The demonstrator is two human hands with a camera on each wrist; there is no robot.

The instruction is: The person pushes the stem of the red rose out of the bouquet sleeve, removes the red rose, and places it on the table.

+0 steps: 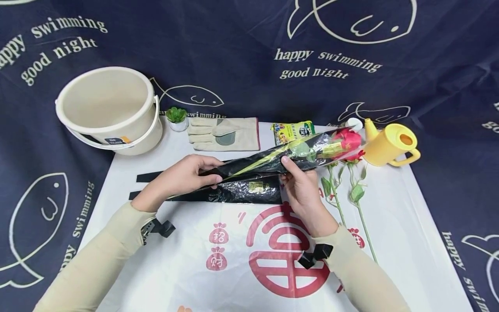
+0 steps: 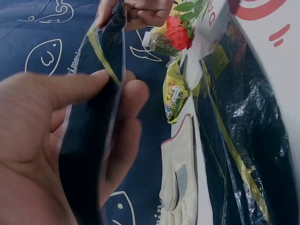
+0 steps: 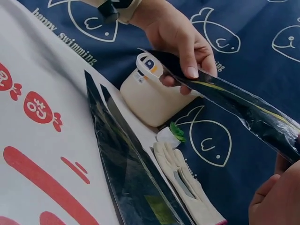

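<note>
Both hands hold a black flower sleeve (image 1: 253, 164) with a clear front and a yellow stripe, raised above the table. A red rose (image 1: 347, 141) with green leaves shows inside its wide right end. The left hand (image 1: 191, 173) pinches the narrow part between thumb and fingers, as the left wrist view shows close up on the sleeve (image 2: 86, 136). Nearer the bloom, the right hand (image 1: 302, 186) grips the sleeve, thumb on top. Beneath lie more black sleeves (image 1: 241, 193), flat on the table. Two loose rose stems (image 1: 362, 216) lie right of the right hand, their blooms partly hidden.
Along the back stand a cream bucket (image 1: 107, 130), a small potted plant (image 1: 177, 121) and a yellow watering can (image 1: 383, 147). A work glove (image 1: 238, 134) and a yellow packet (image 1: 292, 131) lie between them. A white-capped jar (image 1: 354, 124) is partly hidden behind the rose.
</note>
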